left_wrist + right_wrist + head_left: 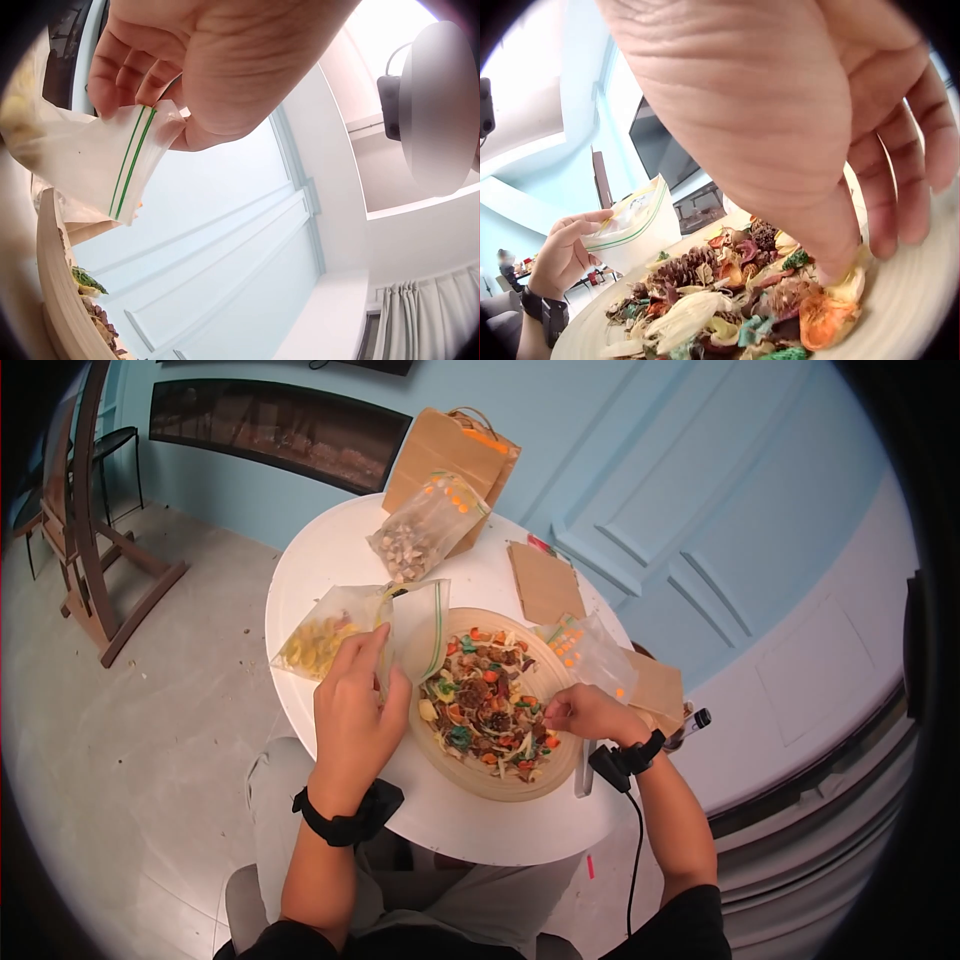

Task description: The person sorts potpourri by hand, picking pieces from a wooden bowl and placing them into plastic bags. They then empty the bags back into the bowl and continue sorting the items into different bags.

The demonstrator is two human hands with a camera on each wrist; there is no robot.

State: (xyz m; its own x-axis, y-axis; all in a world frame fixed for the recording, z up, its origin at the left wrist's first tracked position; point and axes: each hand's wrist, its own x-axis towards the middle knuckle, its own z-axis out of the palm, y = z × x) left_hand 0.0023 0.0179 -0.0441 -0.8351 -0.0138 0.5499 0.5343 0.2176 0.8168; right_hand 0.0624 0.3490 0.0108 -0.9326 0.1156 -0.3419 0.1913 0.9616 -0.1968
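Note:
My left hand (pixel 355 705) grips the rim of a clear zip bag (pixel 425 625) with a green seal line. The bag leans over the left edge of a round, pale wooden bowl (pixel 568 772), and yellow dried pieces (pixel 325 640) lie in its far end. Potpourri fills the bowl: pine cones (pixel 694 268), orange and green bits, pale husks. Over the bowl's right side, my right hand (pixel 590 715) reaches down, thumb and fingers pinching a yellow dried petal (pixel 851 285) beside an orange dried flower (pixel 826 321).
Behind the bowl stand a brown paper bag (pixel 425 455) and a zip bag of pale pieces (pixel 415 545). A brown card (pixel 545 582) and another clear bag (pixel 595 655) lie at the right of the white round table (pixel 460 840). A wooden easel (pixel 85 560) stands at far left.

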